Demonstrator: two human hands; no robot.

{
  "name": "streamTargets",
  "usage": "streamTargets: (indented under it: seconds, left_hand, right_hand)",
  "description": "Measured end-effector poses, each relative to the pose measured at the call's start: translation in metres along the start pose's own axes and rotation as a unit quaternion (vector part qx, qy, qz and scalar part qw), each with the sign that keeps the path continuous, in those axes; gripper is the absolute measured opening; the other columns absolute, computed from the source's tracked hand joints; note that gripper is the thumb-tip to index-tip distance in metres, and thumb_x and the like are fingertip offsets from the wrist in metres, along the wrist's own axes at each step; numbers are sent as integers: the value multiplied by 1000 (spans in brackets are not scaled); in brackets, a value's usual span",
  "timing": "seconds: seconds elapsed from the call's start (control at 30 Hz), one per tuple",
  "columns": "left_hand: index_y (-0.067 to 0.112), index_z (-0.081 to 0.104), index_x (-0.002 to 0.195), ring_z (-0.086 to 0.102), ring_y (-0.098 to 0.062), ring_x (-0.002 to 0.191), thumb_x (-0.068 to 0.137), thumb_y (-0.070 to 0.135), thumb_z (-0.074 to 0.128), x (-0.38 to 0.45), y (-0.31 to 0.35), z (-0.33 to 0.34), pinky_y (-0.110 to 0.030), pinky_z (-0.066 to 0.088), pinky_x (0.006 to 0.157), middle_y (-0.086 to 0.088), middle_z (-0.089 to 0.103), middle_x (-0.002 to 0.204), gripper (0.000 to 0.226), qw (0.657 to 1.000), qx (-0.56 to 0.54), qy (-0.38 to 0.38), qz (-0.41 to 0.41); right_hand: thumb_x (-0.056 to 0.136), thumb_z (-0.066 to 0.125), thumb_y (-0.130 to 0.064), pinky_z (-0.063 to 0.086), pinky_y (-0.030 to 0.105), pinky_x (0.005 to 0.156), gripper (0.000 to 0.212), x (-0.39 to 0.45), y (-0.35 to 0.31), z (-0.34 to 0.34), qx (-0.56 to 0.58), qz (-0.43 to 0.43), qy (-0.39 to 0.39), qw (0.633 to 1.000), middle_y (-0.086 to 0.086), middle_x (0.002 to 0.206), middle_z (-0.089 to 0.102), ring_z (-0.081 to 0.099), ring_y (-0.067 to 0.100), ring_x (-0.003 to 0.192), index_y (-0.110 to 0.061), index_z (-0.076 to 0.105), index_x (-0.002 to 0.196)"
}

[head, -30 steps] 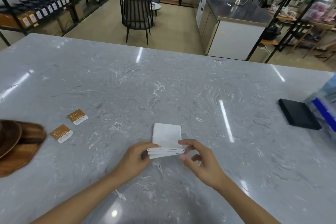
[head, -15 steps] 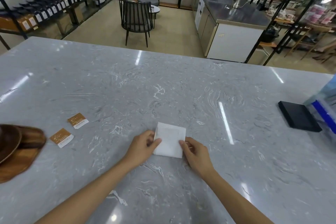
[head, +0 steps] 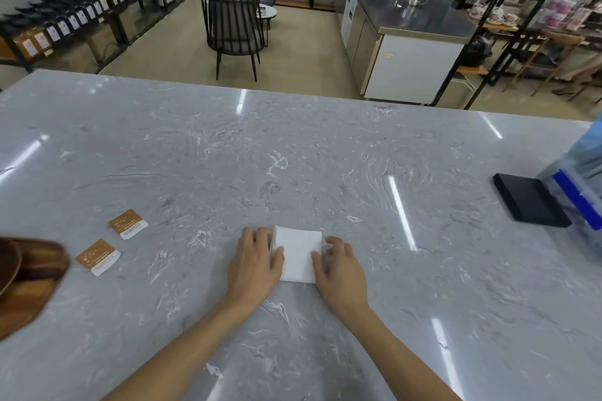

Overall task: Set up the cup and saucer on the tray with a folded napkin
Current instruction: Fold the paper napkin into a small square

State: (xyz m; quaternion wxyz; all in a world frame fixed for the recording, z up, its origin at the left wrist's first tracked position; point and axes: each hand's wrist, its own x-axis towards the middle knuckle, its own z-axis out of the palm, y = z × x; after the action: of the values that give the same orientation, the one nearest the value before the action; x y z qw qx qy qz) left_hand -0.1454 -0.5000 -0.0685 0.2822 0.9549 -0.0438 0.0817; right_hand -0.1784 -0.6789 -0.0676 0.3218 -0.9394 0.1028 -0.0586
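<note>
A folded white napkin (head: 299,254) lies flat on the grey marble counter (head: 293,166), near the front middle. My left hand (head: 255,265) rests on its left edge, thumb lying on the paper. My right hand (head: 338,267) rests on its right edge, fingers loosely bent along the side. A wooden tray (head: 29,290) sits at the far left edge, with a dark wooden saucer (head: 8,265) on it, both cut off by the frame. No cup is visible.
Two brown-and-white sachets (head: 127,224) (head: 97,257) lie to the left of the napkin. A black flat box (head: 529,203) and a blue-and-clear container (head: 583,185) stand at the right edge. Beyond the counter are a chair and shelves.
The napkin's raised near edge has been folded down and laid flat. Both hands moved from pinching that edge to resting on the napkin's left and right sides.
</note>
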Motion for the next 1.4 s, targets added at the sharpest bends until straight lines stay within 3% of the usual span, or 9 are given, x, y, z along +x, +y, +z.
streamTargets:
  seconds: [0.13,0.23,0.33,0.5,0.7,0.83,1.0,1.2,1.4]
  left_hand:
    - [11,56,137,52,-31,129,98,37,37,4,8,2,-43,50,101,-12,53,143,50,982,85,-11,168]
    - [13,30,156,18,-22,154,103,41,19,19,7,12,-43,22,124,-3,26,166,61,970,140,-103,169]
    - [16,3,161,-3,-16,156,105,44,22,34,-1,20,-43,4,126,2,3,170,65,967,153,-162,122]
    - [17,-3,160,-7,-19,156,103,46,20,29,-10,31,-46,2,126,2,-3,170,68,962,168,-180,114]
    - [17,-9,159,-15,-19,155,105,46,20,29,-12,29,-46,-3,126,3,-11,169,68,958,165,-205,115]
    - [18,-5,160,-23,-16,153,104,45,30,18,-27,7,-45,-4,126,2,-20,168,71,953,114,-194,203]
    - [9,30,156,15,-20,155,97,44,46,10,-45,-21,-38,14,126,-4,26,165,70,918,109,-197,326]
    - [4,64,131,60,-32,128,84,31,71,7,-30,-23,-41,52,104,-16,63,137,54,897,168,-134,387]
    - [8,53,140,45,-33,138,85,29,54,8,-28,-22,-41,38,115,-16,51,146,58,896,176,-163,374]
  right_hand:
    - [103,52,-28,54,40,98,46,-4,-11,8,-114,-178,46,976,15,145,55,55,32,127,-7,50,144]
    - [109,35,-29,21,43,126,55,10,-11,15,-148,-202,-27,968,9,167,26,20,25,156,-10,28,159]
    - [109,23,-41,0,40,128,61,21,1,22,-160,-155,-83,971,-3,171,2,-3,15,158,-17,7,163]
    - [103,9,-48,2,41,128,68,17,8,36,-173,-142,-78,972,-2,171,4,0,13,157,-17,8,163]
    - [107,19,-46,0,41,128,65,17,8,35,-168,-136,-115,970,-4,171,-2,-2,14,158,-18,0,163]
    - [106,35,-52,-5,37,127,75,16,11,11,-60,-184,-167,967,-3,171,-10,-11,13,157,-22,-3,163]
    - [95,67,-35,42,44,116,52,9,37,-26,-76,-326,-120,935,10,156,47,44,31,145,-12,59,142]
    - [95,66,-38,61,43,85,46,13,37,-27,-184,-397,-92,894,13,135,65,65,33,120,-11,66,132]
    - [100,61,-26,63,42,72,31,18,28,-32,-179,-399,-74,896,12,119,73,71,30,106,-7,69,122]
